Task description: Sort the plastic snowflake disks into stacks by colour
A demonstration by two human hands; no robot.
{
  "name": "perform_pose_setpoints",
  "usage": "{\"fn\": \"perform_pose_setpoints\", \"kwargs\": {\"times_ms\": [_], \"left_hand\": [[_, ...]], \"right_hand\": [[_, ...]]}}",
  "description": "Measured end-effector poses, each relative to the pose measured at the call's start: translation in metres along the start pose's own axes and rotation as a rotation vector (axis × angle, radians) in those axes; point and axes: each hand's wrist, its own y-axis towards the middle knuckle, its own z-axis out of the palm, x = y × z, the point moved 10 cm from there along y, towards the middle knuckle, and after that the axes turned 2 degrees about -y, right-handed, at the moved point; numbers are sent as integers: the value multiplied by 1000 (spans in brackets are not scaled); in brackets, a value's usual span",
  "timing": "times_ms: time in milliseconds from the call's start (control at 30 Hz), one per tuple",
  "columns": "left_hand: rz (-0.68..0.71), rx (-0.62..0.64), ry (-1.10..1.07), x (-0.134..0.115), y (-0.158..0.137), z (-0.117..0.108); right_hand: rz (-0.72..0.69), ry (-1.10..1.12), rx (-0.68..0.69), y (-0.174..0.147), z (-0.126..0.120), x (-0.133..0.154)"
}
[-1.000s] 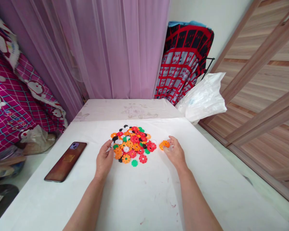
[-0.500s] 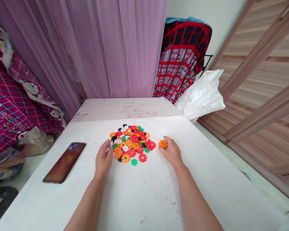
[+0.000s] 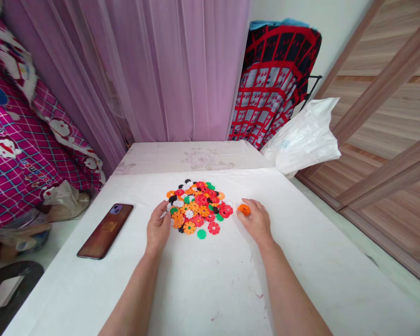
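Observation:
A heap of notched, flower-shaped plastic discs [image 3: 198, 211] in orange, red, green, black and white lies on the white-covered table. At its right side, apart from it, my right hand [image 3: 259, 225] pinches an orange disc piece [image 3: 244, 209] between thumb and fingers; whether it is one disc or several stacked I cannot tell. My left hand [image 3: 157, 231] rests at the heap's left edge, thumb and fingers closed around what looks like a white disc [image 3: 164, 213], mostly hidden by the fingers. A green disc [image 3: 201, 234] lies at the near edge of the heap.
A brown phone [image 3: 106, 231] lies on the table [image 3: 203, 284] to the left. Beyond the far right corner is a white plastic bag [image 3: 303, 140]. A purple curtain [image 3: 182, 70] hangs behind, and wooden cupboard doors [image 3: 388, 116] stand at the right.
The whole scene has shifted slightly to the right in view as the head turned. Both hands keep about the same place beside the heap, with the orange piece still in my right hand.

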Motion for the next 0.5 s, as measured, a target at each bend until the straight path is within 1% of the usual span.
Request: {"fn": "perform_pose_setpoints", "kwargs": {"times_ms": [67,100,167,233,267,300,367,433,500], "left_hand": [[-9,-12,-21,3,1,-1],[-13,-14,-29,4,2,-1],[-20,-14,-40,6,2,-2],[-31,-13,-53,7,3,-3],[-36,-11,-62,7,3,-3],[-43,-10,-72,6,3,-4],[-56,-9,-93,6,3,-4],[-66,-12,-110,5,3,-4],[-72,-17,-120,5,3,-4]], "right_hand": [[-104,83,-42,-3,-7,37],[-170,139,-19,-7,-5,60],[-323,255,112,-20,8,110],[-395,290,239,-34,25,148],[-408,276,286,-40,33,161],[-412,252,326,-44,41,170],[-408,187,386,-49,53,177],[-400,126,423,-51,60,177],[-401,72,437,-51,63,176]]}}
